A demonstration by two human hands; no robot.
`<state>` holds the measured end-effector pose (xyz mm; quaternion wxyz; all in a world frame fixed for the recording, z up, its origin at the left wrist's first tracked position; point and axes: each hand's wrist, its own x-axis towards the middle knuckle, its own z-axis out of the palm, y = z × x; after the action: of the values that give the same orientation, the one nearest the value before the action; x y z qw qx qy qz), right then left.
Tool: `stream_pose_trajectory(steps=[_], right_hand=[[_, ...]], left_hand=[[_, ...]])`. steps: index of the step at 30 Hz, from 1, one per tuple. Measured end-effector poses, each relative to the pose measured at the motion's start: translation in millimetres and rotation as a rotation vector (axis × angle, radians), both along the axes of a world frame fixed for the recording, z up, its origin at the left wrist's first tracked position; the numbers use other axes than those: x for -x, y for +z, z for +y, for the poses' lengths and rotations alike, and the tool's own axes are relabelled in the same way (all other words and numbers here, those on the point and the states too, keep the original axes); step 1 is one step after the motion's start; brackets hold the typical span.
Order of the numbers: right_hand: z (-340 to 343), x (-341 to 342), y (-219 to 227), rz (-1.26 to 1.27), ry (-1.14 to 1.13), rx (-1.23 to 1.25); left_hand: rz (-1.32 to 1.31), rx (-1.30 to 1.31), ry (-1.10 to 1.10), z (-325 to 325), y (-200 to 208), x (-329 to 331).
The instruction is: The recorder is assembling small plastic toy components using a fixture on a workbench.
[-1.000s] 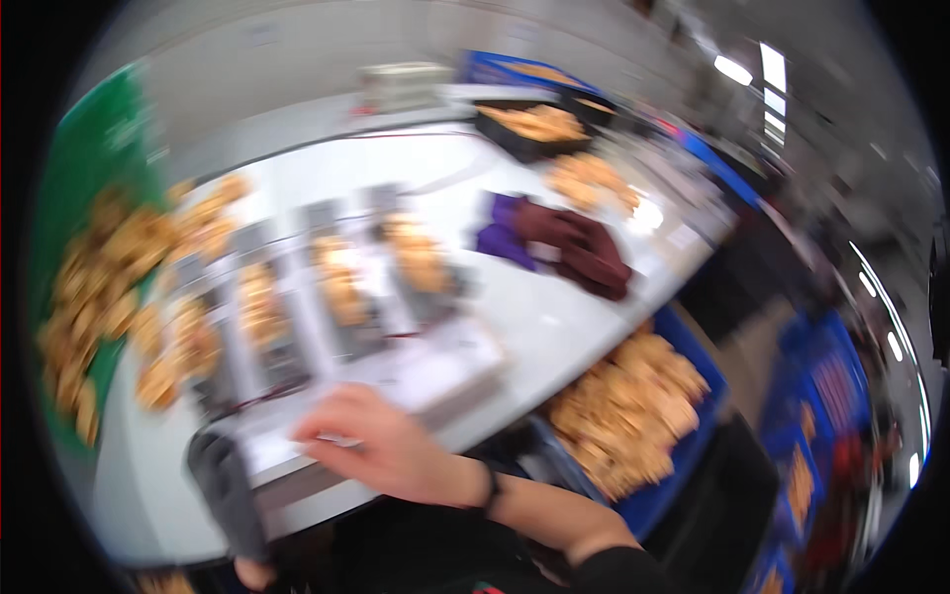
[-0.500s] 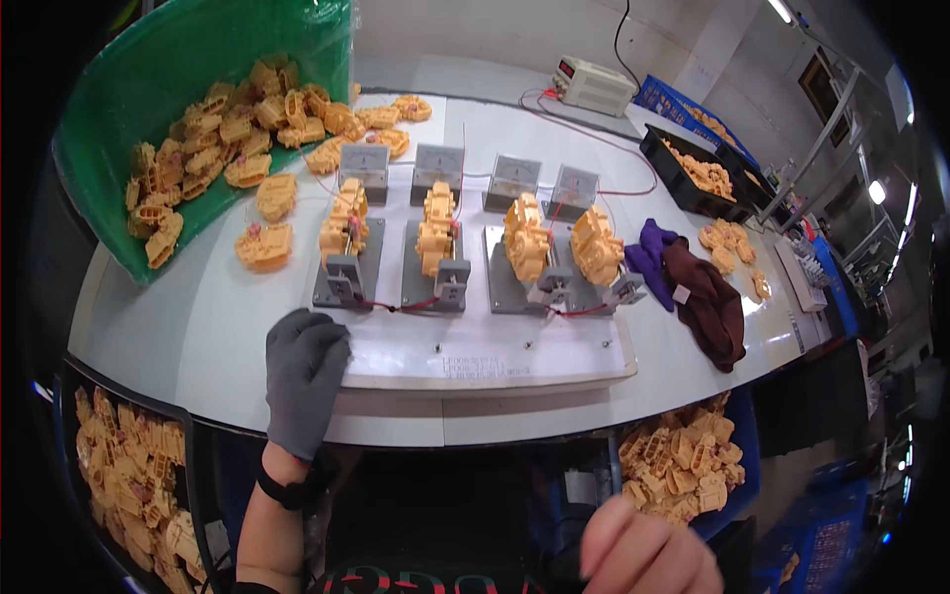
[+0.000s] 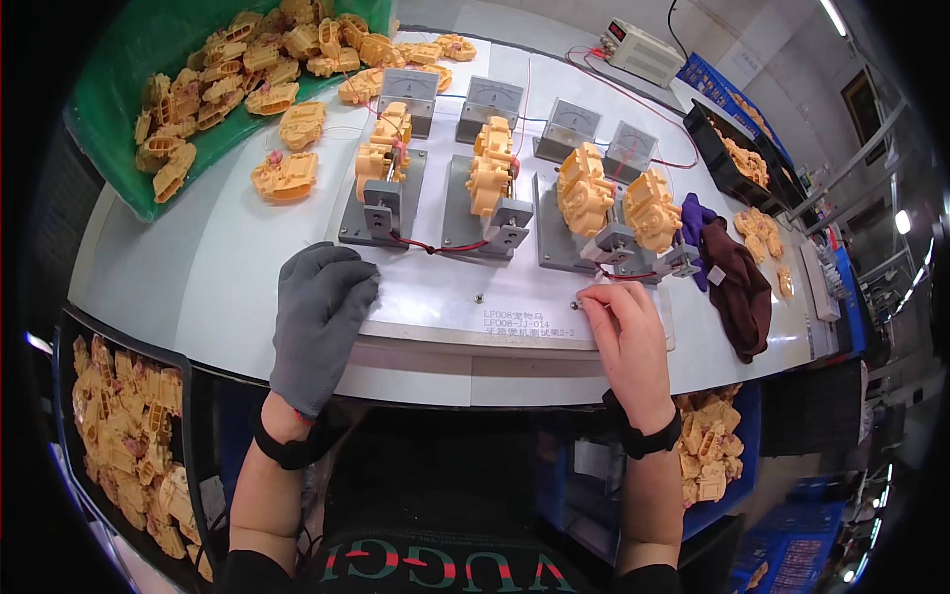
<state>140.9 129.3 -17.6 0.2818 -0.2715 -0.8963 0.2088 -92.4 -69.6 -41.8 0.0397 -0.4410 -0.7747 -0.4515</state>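
My left hand, in a grey glove, rests with bent, closed fingers at the left end of a white board. Whatever lies under its fingertips is hidden. My bare right hand pinches at a small metal toggle switch near the board's front edge. Another toggle switch stands between the hands, untouched. Behind them, grey fixtures hold yellow plastic gear housings: one at the left, a second, a third and one at the right. Red wires run along the fixtures.
Analog meters stand behind the fixtures. A green bin of yellow housings fills the back left. A power supply, a black crate and a dark brown cloth lie rightward. Crates of housings sit below the table.
My right hand has come up from the lower edge to the switch on the board. My left hand stays at the board's left end. The whole view has shifted.
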Motion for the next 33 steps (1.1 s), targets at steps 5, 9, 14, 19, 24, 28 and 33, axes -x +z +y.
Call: stream_pose_trajectory(steps=[5, 9, 14, 19, 24, 28, 33], right_hand=[[-8.4, 2.6, 5.6, 0.006, -0.003, 0.137], [-4.3, 7.3, -4.4, 0.034, -0.04, 0.063], [-1.4, 9.7, -9.7, 0.072, -0.032, 0.03], [7.0, -11.3, 3.5, 0.142, -0.127, 0.065], [30.7, -59.7, -2.3, 0.014, -0.221, 0.094], [29.2, -53.6, -3.3, 0.009, -0.232, 0.076], [34.0, -58.1, -1.8, 0.0, -0.274, 0.106]], left_hand=[[0.0, -0.001, 0.002, 0.2, -0.8, 2.4], [0.004, -0.001, 0.0, 2.4, -1.4, 0.8], [-0.007, -0.004, 0.009, 2.1, -2.6, 0.1], [-0.025, -0.006, 0.016, 1.5, -7.0, 1.6], [-0.009, -0.003, 0.018, 4.5, -3.6, -2.1], [-0.052, -0.02, 0.045, 1.6, -8.1, 1.3], [-0.04, -0.019, 0.034, 4.1, -3.2, -3.5]])
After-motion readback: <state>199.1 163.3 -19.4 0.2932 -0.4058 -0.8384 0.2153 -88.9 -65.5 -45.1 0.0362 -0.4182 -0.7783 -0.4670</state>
